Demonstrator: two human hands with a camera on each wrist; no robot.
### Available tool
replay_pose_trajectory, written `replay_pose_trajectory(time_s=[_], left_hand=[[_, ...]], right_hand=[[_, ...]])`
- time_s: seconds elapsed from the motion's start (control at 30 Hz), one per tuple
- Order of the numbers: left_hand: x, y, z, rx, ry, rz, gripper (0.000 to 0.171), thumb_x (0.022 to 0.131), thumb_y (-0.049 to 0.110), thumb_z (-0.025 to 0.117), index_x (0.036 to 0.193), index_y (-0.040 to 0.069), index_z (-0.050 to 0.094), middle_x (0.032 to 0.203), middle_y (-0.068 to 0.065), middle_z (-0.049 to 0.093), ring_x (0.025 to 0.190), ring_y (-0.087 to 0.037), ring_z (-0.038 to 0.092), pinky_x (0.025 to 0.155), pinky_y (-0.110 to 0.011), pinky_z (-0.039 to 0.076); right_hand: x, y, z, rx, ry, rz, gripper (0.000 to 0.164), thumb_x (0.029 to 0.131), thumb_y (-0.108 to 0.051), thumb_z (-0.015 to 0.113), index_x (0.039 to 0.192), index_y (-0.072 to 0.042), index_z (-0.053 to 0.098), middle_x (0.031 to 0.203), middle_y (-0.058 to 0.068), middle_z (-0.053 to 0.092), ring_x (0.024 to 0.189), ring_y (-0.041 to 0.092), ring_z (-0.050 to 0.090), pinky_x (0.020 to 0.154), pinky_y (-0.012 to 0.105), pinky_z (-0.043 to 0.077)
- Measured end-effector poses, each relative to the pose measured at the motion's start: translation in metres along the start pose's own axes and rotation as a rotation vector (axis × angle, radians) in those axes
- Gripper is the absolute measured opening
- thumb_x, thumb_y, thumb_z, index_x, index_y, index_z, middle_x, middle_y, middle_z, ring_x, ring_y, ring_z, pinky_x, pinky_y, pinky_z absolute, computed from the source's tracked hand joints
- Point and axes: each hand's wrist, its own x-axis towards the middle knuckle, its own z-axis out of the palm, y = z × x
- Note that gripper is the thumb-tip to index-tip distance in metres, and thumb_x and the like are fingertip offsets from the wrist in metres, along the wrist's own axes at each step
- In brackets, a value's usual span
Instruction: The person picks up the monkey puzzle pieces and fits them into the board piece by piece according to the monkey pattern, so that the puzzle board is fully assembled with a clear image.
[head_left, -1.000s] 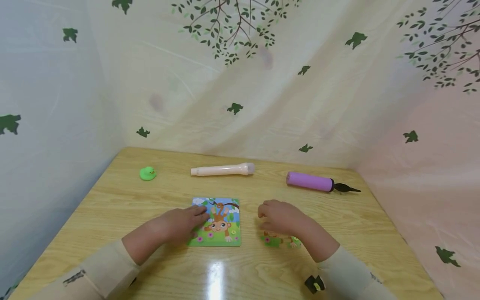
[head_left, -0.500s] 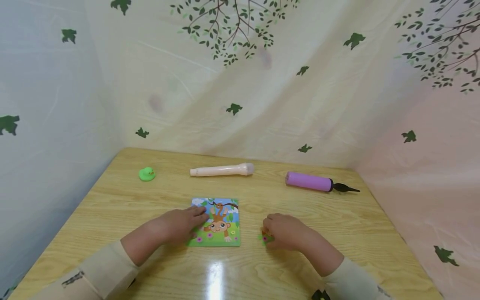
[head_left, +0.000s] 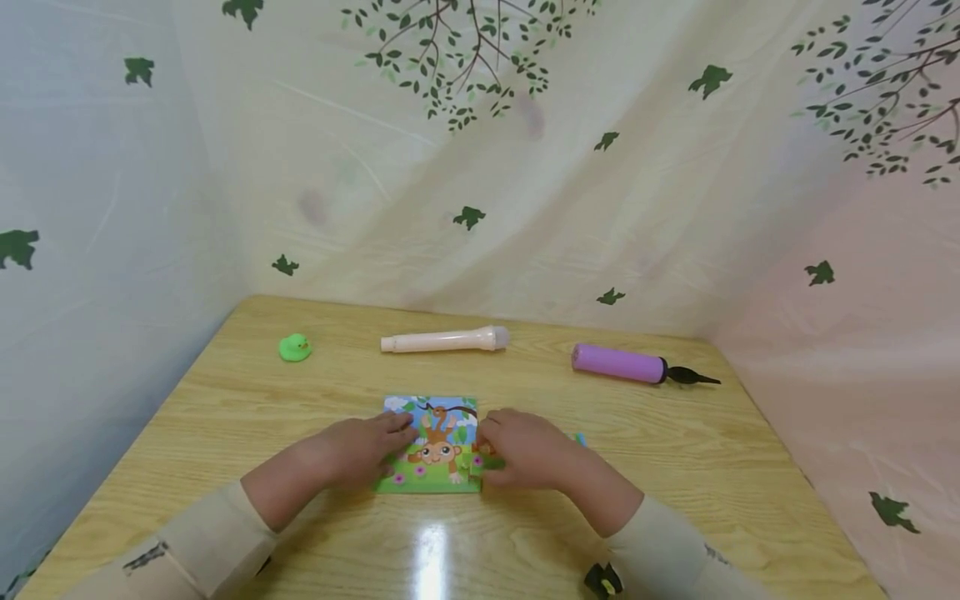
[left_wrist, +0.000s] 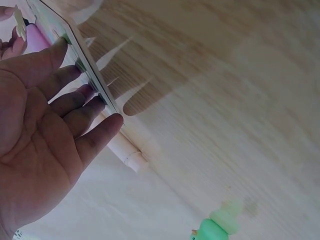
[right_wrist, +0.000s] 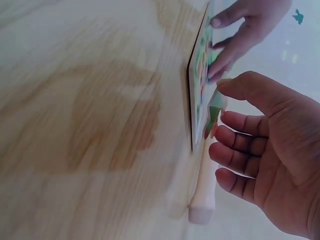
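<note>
A square picture board [head_left: 438, 479], showing a monkey hanging from a branch, lies flat on the table. My left hand [head_left: 360, 450] rests on its left side with fingers fairly straight; the left wrist view shows those fingers [left_wrist: 65, 76] at the board's edge. At the opposite edge, my right hand [head_left: 528, 450] pinches a green jigsaw piece [head_left: 492, 461] with a pink flower on it. In the right wrist view, the piece [right_wrist: 215, 111] sits between thumb and fingers, close to the board's surface. A small blue bit [head_left: 581, 439] shows beyond the right wrist; the rest of it is hidden.
Along the back of the table lie a green toy duck [head_left: 295, 347], a pale pink microphone-shaped stick [head_left: 444, 339] and a purple hand pump [head_left: 618, 363] with a black nozzle. A fabric backdrop [head_left: 375, 233] rises behind the table.
My right hand came down right of the board, picked up the jigsaw piece and carried it left to the board's right edge. The left hand has stayed on the board.
</note>
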Motion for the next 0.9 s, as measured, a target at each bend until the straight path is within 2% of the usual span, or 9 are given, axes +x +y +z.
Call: replay_pose_trajectory(time_s=[0.13, 0.37, 0.57, 0.73, 0.9], left_hand=[[0.001, -0.001, 0.0, -0.008, 0.008, -0.004, 0.06, 0.097, 0.03, 0.061, 0.149, 0.01, 0.042, 0.159, -0.014, 0.032, 0.143, -0.038, 0.035, 0.11, -0.053, 0.04], [0.002, -0.001, 0.0, -0.022, 0.014, 0.012, 0.058, 0.099, 0.032, 0.058, 0.149, 0.008, 0.042, 0.158, -0.016, 0.032, 0.143, -0.038, 0.034, 0.111, -0.052, 0.039], [0.006, -0.003, 0.002, 0.02, 0.082, 0.075, 0.049, 0.102, 0.029, 0.053, 0.144, 0.005, 0.049, 0.151, -0.02, 0.041, 0.136, -0.039, 0.044, 0.107, -0.051, 0.044], [0.008, -0.005, 0.004, 0.08, 0.137, 0.109, 0.045, 0.1, 0.029, 0.057, 0.139, 0.006, 0.056, 0.144, -0.02, 0.048, 0.127, -0.039, 0.053, 0.097, -0.049, 0.052], [0.01, -0.005, 0.007, 0.12, 0.211, 0.136, 0.038, 0.096, 0.03, 0.061, 0.126, 0.007, 0.064, 0.134, -0.019, 0.055, 0.118, -0.036, 0.059, 0.087, -0.044, 0.057]], right_hand=[[0.02, -0.014, 0.003, -0.033, -0.005, -0.044, 0.034, 0.087, -0.046, 0.069, 0.106, -0.019, 0.062, 0.092, -0.011, 0.053, 0.083, 0.006, 0.049, 0.075, 0.025, 0.048], [0.047, -0.03, 0.016, -0.079, -0.011, -0.088, 0.031, 0.087, -0.048, 0.068, 0.104, -0.022, 0.063, 0.094, -0.012, 0.055, 0.09, 0.006, 0.053, 0.083, 0.025, 0.05], [0.051, -0.034, 0.02, -0.046, 0.037, -0.119, 0.029, 0.089, -0.046, 0.067, 0.105, -0.022, 0.065, 0.1, -0.009, 0.056, 0.094, 0.008, 0.054, 0.086, 0.025, 0.05], [0.049, -0.033, 0.023, -0.036, 0.051, -0.154, 0.029, 0.091, -0.045, 0.068, 0.108, -0.022, 0.066, 0.104, -0.009, 0.057, 0.095, 0.007, 0.054, 0.086, 0.022, 0.049], [0.048, -0.036, 0.026, -0.041, 0.073, -0.158, 0.031, 0.091, -0.047, 0.066, 0.11, -0.022, 0.068, 0.103, -0.01, 0.058, 0.095, 0.007, 0.054, 0.085, 0.022, 0.048]])
